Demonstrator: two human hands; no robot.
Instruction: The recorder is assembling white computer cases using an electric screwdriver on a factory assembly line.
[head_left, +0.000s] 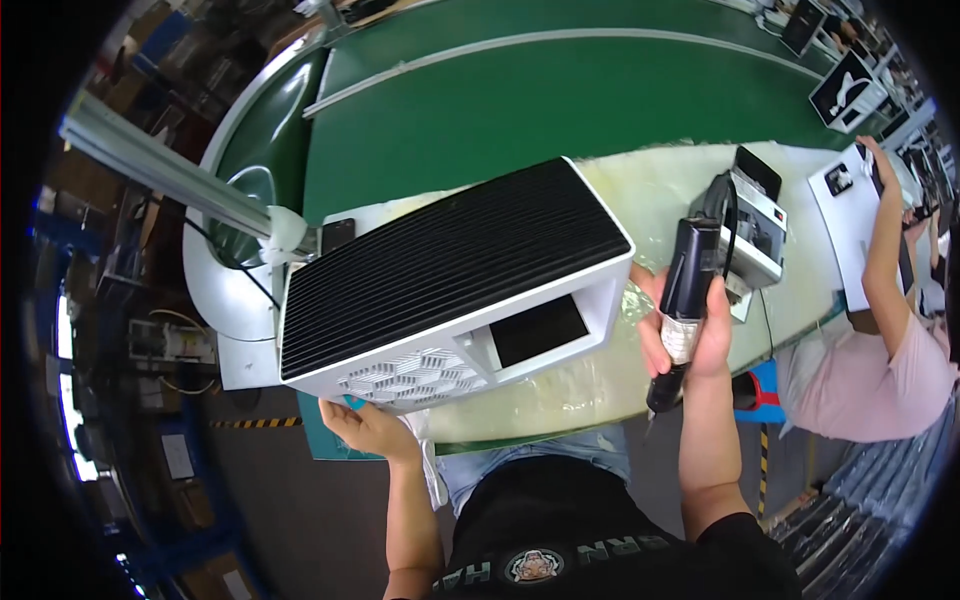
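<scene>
I have the right hand (712,342) wrapped firmly round a black electric screwdriver (691,268), its narrow end pointing back toward the body and clear of the work. The left hand (372,430) is at the near left corner of a white appliance (612,318) with a black ribbed top; its fingers meet the lower edge, but I can't tell whether they grip or only steady it.

The appliance sits slanted across the pale mat (545,408), directly in front of the torso, and its bulk blocks my view of the mat behind. Just beyond the screwdriver stands a grey-and-white boxy device (762,245), a black cable (733,215) looping beside the tool, so space is tight on that side. On the left, a metal post (170,170) slants in toward the far left end of the appliance, near a small dark slab (338,235). Farther out I see a green surface (560,100) and, at right, a co-worker (870,385) in pink reaching over a white panel (838,230). A blue bin (767,385) stands below the mat's right end.
</scene>
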